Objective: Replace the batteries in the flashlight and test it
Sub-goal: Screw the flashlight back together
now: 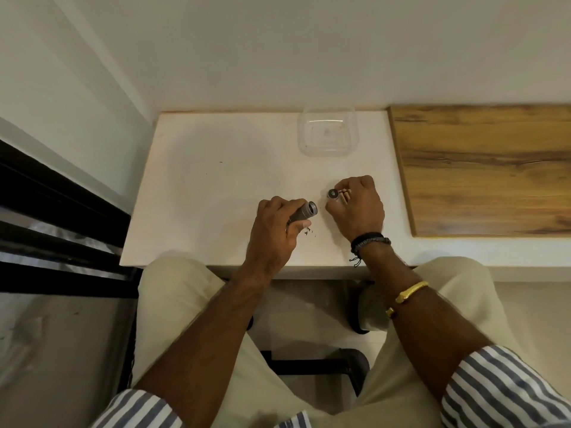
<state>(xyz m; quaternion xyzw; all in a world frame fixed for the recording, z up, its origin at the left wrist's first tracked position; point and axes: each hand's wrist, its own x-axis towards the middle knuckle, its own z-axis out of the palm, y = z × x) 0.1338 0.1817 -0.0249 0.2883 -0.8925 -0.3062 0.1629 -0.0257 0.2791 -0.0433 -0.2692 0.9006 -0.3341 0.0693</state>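
Note:
My left hand (273, 230) is closed around the grey flashlight body (304, 212), whose open end points right toward my other hand. My right hand (358, 208) rests on the white table (216, 186) a short gap away. Its fingers hold a small dark round cap (332, 194) and what look like red-and-white batteries (344, 194), mostly hidden under the fingers. The flashlight and the cap are apart, not touching.
A clear plastic container (327, 132) stands at the back of the table near the wall. A wooden board (482, 168) lies to the right. Small dark specks (309, 232) lie by my left thumb. A black frame (61, 217) is at left.

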